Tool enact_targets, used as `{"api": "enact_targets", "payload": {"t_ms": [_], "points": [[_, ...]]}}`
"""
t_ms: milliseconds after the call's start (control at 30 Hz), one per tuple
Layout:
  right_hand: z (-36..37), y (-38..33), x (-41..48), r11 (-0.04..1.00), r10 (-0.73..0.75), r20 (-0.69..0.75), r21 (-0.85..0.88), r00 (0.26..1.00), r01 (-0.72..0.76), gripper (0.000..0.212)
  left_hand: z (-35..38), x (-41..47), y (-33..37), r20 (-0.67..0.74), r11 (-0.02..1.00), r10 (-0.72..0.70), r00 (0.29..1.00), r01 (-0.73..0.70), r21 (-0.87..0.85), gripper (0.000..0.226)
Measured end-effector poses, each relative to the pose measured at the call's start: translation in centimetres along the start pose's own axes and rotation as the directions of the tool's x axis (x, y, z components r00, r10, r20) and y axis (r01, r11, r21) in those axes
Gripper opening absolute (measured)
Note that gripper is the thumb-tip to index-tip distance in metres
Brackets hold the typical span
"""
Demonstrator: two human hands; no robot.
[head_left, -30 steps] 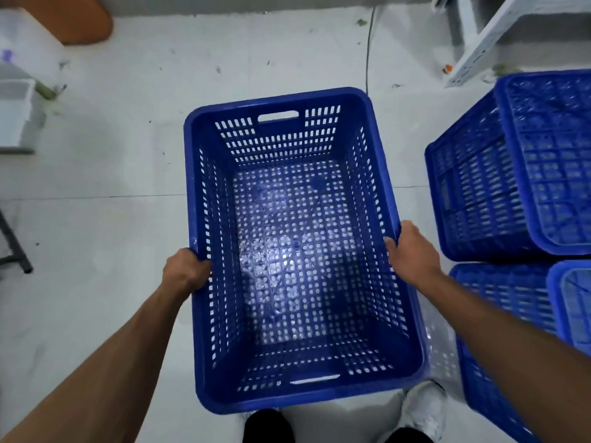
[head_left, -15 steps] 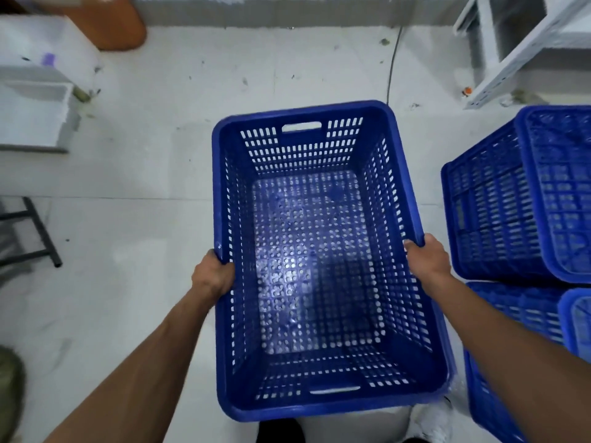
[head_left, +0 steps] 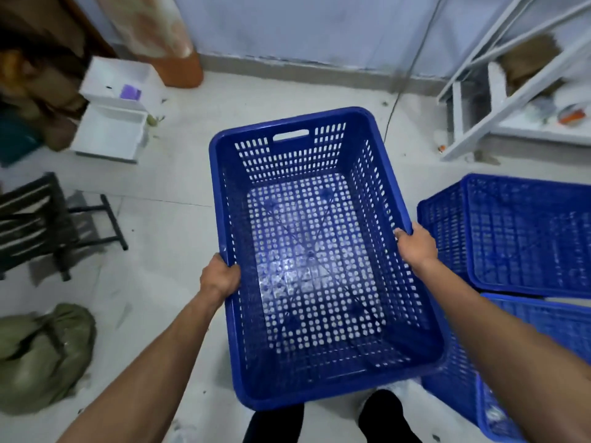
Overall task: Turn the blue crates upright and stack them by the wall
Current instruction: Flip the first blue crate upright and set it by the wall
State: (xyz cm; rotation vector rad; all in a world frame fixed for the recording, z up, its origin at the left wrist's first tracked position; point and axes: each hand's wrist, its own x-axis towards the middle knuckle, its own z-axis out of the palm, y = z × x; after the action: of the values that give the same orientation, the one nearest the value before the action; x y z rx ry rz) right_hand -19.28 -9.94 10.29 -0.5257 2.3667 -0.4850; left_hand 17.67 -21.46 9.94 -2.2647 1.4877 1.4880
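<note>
I hold an upright blue perforated crate in front of me, above the floor, its open side facing up. My left hand grips its left long rim and my right hand grips the right long rim. Two more blue crates lie upside down on the floor at the right: one beyond my right arm and another nearer me, partly hidden by that arm. The pale wall runs across the top of the view.
A white box and an orange-based object sit near the wall at the left. A black metal frame and a green sack lie at the left. White shelving stands at the right; a cable hangs down the wall.
The view has tilted up and the wall has come into sight. The held crate sits further right and closer to the wall, both hands gripping as before.
</note>
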Motion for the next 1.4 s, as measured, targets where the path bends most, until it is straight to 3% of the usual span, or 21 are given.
{"api": "enact_targets", "payload": {"t_ms": [300,400,600,833,1067,1267,1400], "points": [[-7.2,-10.9,-6.7,0.986,-0.145,-0.039,-0.087,0.989,0.142,0.027,-10.8,-8.8,3.3,-0.048,0.997,0.026,0.999,-0.029,-0.067,0.038],[-8.6,-14.6,-6.5,0.981,-0.166,-0.047,-0.109,0.985,0.160,0.028,-13.1,-9.8,5.5,-0.077,0.994,0.018,0.997,-0.026,-0.103,0.030],[-9.8,-21.6,-1.7,0.965,-0.244,-0.088,-0.120,0.966,0.233,0.023,-14.4,-7.3,10.3,-0.124,0.981,-0.017,0.992,-0.007,-0.193,0.035],[-11.2,-29.9,9.0,0.919,-0.362,-0.070,-0.193,0.930,0.343,0.027,-12.4,-2.2,18.9,-0.261,0.948,-0.153,0.953,0.066,-0.311,0.022],[-13.5,-38.9,16.8,0.831,-0.513,-0.034,-0.271,0.858,0.486,0.026,-11.7,2.8,25.1,-0.112,0.837,-0.307,0.945,0.212,-0.504,0.032],[-13.7,-48.2,22.3,0.658,-0.674,0.080,-0.387,0.734,0.646,0.028,-10.9,6.5,29.6,-0.098,0.754,-0.398,0.912,0.264,-0.601,0.019],[-11.5,-53.4,26.5,0.560,-0.719,0.165,-0.437,0.675,0.704,0.027,-10.6,11.6,32.1,0.009,0.685,-0.410,0.912,0.315,-0.657,0.018]]}}
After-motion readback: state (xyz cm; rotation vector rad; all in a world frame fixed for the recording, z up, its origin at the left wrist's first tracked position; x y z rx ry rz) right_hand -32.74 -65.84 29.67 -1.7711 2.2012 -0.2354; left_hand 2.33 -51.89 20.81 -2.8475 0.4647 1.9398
